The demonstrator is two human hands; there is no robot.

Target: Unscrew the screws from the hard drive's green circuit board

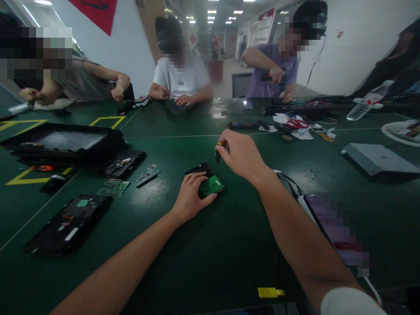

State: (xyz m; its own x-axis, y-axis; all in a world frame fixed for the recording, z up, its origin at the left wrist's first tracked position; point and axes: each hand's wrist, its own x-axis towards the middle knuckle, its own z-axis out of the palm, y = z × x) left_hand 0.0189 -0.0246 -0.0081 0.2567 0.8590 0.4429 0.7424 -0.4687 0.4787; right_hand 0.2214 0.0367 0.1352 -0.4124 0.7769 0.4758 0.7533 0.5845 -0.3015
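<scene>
A small hard drive [213,186] with a green circuit board facing up lies on the green tabletop in front of me. My left hand [190,197] grips it from the left, fingers across its far side and thumb along the near edge. In my right hand [241,153] is a screwdriver [217,155] with a yellow and dark handle, held upright between thumb and fingers. Its thin shaft points down at the drive's far right edge; whether the tip touches a screw is too small to tell. Left of the drive lies a loose circuit board piece [147,175].
Black casings [65,140], a black panel [70,223] and another green board [113,187] lie to the left. On the right are a phone-like device [331,227] with cables, a grey metal box [382,159] and a plastic bottle [369,101]. Several people work across the table.
</scene>
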